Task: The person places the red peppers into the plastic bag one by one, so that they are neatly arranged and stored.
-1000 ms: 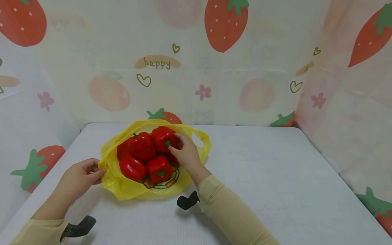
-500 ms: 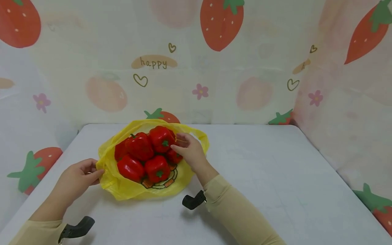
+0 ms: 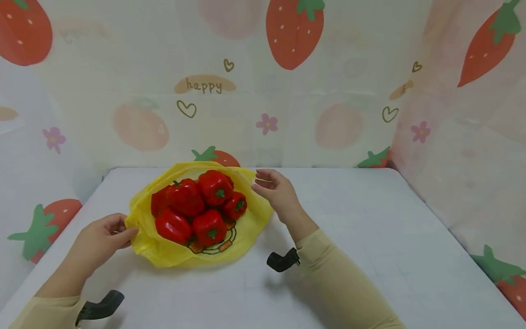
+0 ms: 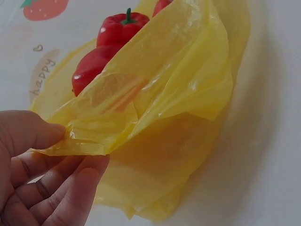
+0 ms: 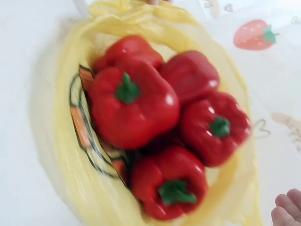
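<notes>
A yellow plastic bag [image 3: 250,228] lies on the table with its mouth spread open, and several red bell peppers [image 3: 209,227] with green stems are heaped inside. At its left rim my left hand [image 3: 100,240] pinches the thin plastic between thumb and fingers, plainly seen in the left wrist view, where the bag [image 4: 178,84] hangs in folds. My right hand [image 3: 279,192] is at the bag's right edge, fingers loosely bent and holding nothing. In the right wrist view, those fingers [image 5: 288,209] show at the lower right corner, beside the bag.
A white table [image 3: 361,237] extends to the right and front of the bag. Strawberry-patterned sheets [image 3: 353,68] stand behind it and at both sides. Black camera mounts [image 3: 283,260] stick out from both wrists.
My right hand has moved from the peppers out to the right, uncovering a pepper at the heap's right side. The left hand keeps its pinch on the rim. The view has shifted slightly.
</notes>
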Available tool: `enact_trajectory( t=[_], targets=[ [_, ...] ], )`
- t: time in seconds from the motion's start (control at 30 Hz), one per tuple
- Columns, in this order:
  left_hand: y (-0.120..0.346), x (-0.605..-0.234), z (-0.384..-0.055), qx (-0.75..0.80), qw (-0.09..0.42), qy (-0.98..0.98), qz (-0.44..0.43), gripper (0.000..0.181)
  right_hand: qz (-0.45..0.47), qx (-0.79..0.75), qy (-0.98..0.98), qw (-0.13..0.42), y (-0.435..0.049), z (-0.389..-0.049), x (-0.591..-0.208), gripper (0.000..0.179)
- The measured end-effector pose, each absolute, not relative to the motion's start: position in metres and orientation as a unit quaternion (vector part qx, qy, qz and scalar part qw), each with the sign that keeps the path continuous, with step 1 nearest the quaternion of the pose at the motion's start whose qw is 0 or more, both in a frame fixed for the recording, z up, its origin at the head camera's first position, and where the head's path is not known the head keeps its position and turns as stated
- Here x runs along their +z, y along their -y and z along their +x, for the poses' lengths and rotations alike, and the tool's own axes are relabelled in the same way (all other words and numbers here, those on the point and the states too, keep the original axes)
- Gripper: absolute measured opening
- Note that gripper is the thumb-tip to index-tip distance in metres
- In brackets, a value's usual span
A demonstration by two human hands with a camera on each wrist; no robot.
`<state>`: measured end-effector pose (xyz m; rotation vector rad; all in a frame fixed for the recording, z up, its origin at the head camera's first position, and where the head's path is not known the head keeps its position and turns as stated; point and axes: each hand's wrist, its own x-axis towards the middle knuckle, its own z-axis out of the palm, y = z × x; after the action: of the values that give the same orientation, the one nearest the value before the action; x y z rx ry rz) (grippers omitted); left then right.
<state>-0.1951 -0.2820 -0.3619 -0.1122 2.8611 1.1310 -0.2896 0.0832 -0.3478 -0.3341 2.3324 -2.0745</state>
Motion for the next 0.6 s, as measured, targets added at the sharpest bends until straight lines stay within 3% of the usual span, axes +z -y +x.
enact_trajectory(
  t=[0.43, 0.6],
  targets=[
    [0.290, -0.354, -0.196, 0.365, 0.030, -0.930, -0.023, 0.059, -0.117, -0.572, -0.812, -0.008, -0.150, -0.296, -0.338, 0.043],
    [0.291, -0.343, -0.198, 0.336, 0.023, -0.942, -0.004, 0.054, -0.135, -0.504, -0.853, -0.017, -0.183, -0.293, -0.334, 0.047]
  ],
)
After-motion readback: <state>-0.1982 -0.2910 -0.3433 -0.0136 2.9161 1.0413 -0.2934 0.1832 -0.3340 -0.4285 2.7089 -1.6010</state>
